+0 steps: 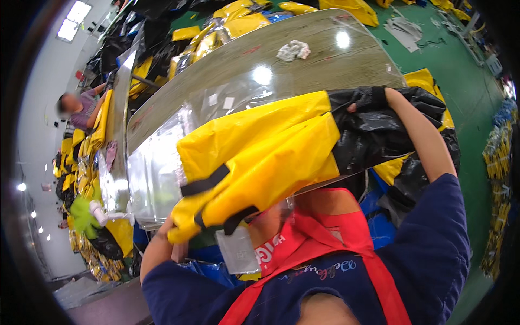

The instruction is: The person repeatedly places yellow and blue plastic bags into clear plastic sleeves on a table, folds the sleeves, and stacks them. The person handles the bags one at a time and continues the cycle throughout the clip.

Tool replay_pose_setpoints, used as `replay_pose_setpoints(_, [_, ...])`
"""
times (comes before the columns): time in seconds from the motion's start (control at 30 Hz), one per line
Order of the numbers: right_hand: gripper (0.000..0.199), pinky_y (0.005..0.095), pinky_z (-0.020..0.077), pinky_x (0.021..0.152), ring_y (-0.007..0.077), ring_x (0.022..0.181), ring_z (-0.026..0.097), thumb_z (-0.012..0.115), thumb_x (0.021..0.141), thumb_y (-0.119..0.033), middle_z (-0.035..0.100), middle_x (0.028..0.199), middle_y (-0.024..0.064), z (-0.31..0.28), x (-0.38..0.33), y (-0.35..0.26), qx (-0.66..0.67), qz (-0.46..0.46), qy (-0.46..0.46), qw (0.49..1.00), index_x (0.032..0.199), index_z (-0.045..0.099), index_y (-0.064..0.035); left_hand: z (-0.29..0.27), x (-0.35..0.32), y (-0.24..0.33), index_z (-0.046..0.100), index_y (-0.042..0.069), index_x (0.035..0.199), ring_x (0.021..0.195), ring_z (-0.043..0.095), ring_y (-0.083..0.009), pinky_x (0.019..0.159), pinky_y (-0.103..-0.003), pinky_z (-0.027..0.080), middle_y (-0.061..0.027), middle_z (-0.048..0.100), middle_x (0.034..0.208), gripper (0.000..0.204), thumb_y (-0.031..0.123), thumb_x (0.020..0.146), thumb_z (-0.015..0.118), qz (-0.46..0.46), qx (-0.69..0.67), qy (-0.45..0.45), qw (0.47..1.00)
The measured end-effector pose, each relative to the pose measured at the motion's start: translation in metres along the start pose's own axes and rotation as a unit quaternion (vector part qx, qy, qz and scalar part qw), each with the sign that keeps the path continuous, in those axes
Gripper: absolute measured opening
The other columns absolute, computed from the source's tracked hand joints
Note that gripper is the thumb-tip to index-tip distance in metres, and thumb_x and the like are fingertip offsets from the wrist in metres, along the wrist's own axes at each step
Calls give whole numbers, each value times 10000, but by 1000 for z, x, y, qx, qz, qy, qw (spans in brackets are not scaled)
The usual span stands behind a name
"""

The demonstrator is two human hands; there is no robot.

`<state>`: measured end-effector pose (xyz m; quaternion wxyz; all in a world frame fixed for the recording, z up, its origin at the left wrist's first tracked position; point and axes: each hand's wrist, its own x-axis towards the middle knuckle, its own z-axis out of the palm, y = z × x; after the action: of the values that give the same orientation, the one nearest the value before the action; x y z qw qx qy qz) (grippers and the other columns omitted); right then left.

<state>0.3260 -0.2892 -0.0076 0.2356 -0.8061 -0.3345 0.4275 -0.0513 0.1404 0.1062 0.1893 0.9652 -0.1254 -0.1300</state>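
Note:
A large yellow-and-black piece of shiny coated fabric with short black straps lies across the near side of the table, its left end hanging over the edge. My right hand, in a black glove with a bare thumb tip, closes on the black part. Gathered yellow fabric at the left end is bunched at my left hand, whose fingers are mostly hidden behind it. Clear plastic bags lie flat on the table to the left, partly beneath the fabric.
The greenish table carries a crumpled white cloth. Yellow-and-black pieces heap beyond its far edge and at its right side. Another person handles yellow fabric at a table on the left. Bundles lie along the green floor at right.

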Motion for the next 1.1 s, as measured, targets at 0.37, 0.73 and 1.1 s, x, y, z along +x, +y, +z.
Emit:
replay_pose_setpoints(0.37, [441, 376, 472, 856, 344, 976, 618, 574, 864, -433, 656, 1067, 180, 13, -20, -60, -208, 22, 114, 971, 1112, 642, -75, 123, -69, -84, 552, 20, 1203, 1040, 592, -337, 922, -400, 452, -175, 615, 1133, 370, 254, 918, 583, -197, 7, 502, 842])
replay_pose_setpoints(0.73, [561, 418, 471, 844, 356, 944, 628, 491, 847, -599, 669, 1020, 154, 50, -53, -52, -273, 204, 203, 918, 1009, 697, -103, 72, -11, -76, 292, 74, 1409, 847, 615, -427, 735, -486, 486, -262, 635, 940, 686, 325, 849, 599, -497, 134, 237, 824])
replay_pose_setpoints(1.1, [499, 465, 319, 1017, 314, 1093, 523, 544, 830, -509, 609, 1141, 103, 40, -121, -41, -365, 41, 444, 817, 1175, 611, -155, 118, 208, 76, 251, 185, 1476, 1395, 144, -431, 1055, -663, 14, -192, 167, 1531, 875, 663, 787, 504, -59, 195, 91, 975])
